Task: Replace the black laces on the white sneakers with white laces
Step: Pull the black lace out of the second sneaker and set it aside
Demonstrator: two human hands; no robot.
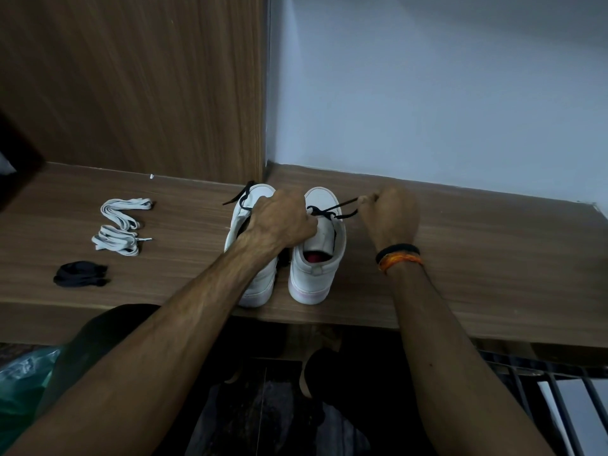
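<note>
Two white sneakers stand side by side on the wooden shelf, toes towards the wall. My left hand reaches across the left sneaker and grips the tongue of the right sneaker. My right hand pinches one end of the black lace, drawn taut to the right from the right sneaker's upper eyelets. Another black lace trails loose from the left sneaker's toe end. Two folded white laces lie at the left of the shelf.
A bundled black lace lies near the shelf's front edge, below the white laces. A wooden panel and a white wall stand close behind the sneakers. My knees and a green bag are under the shelf.
</note>
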